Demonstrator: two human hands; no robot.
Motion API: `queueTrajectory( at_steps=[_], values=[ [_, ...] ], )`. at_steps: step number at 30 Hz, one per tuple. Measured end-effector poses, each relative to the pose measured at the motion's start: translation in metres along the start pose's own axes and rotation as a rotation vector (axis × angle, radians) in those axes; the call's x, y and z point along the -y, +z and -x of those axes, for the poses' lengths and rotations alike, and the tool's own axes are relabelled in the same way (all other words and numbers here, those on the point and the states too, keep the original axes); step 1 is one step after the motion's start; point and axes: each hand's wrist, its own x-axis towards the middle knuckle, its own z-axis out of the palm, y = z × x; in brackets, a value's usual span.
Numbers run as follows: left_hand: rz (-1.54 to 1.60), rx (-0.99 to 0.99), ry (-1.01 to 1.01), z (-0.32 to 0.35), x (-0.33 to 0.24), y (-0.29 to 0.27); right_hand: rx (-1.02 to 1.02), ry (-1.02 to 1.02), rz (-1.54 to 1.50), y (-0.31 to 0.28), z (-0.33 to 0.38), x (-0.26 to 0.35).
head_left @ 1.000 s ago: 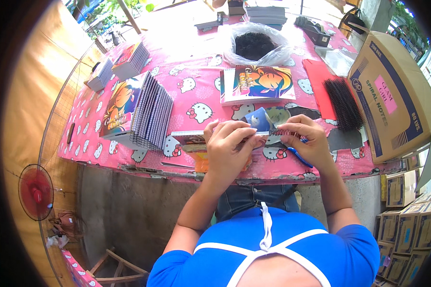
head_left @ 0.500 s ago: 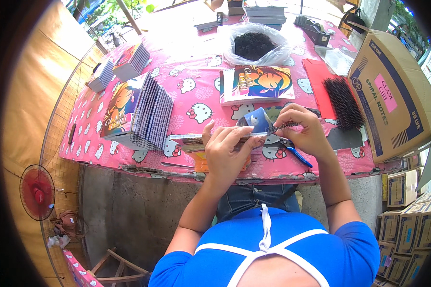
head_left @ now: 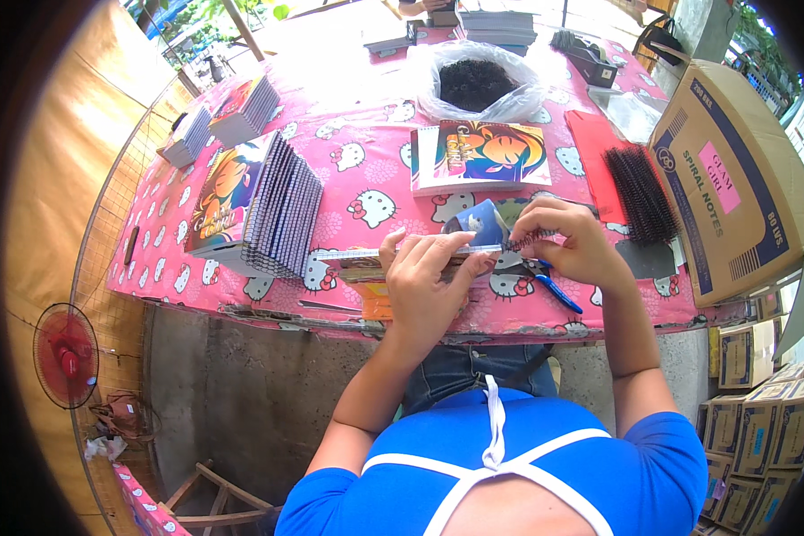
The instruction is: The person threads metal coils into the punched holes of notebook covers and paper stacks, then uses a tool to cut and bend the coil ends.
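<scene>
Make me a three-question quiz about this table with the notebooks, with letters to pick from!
1. Where is the stack of black spiral coils?
A. right of the person's hands
B. under the table
C. on the red fan

2. What colour is the tablecloth?
A. green
B. pink
C. grey

3. What are the two hands doing?
A. resting flat on the table
B. both holding a small notebook
C. lifting the cardboard box

Answers:
1. A, the coils lie on the table to the right of the right hand.
2. B, the cloth is pink with white cartoon cats.
3. B, the left hand and the right hand both grip the small notebook along its spiral edge.
</scene>
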Motion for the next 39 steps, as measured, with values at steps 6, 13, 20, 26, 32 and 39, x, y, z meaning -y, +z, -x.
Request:
queueTrajectory(
  at_steps=[6, 13, 20, 26, 32, 39],
  values=[
    [-0.098, -0.067, -0.057, -0.005, -0.009, -0.006, -0.024, 0.147, 0.046, 0.014, 0.007, 0.015],
    [-0.134, 0.027, -0.061, 0.002, 0.003, -0.010, -0.064, -0.032, 0.311, 0.025, 0.004, 0.023],
    [-0.111, 0.020, -0.033, 0.003, 0.005, -0.011, -0.111, -0.054, 0.374, 0.033, 0.002, 0.025],
    [-0.084, 0.019, -0.028, 0.007, 0.007, -0.011, 0.056, -0.053, 0.402, 0.032, -0.005, 0.031],
    [-0.101, -0.008, 0.029, 0.010, 0.009, -0.012, 0.333, 0.140, 0.610, -0.003, -0.047, -0.059],
    [-0.103, -0.077, 0.010, 0.005, 0.007, -0.009, 0.074, 0.130, 0.603, 0.035, -0.005, -0.100]
  ],
)
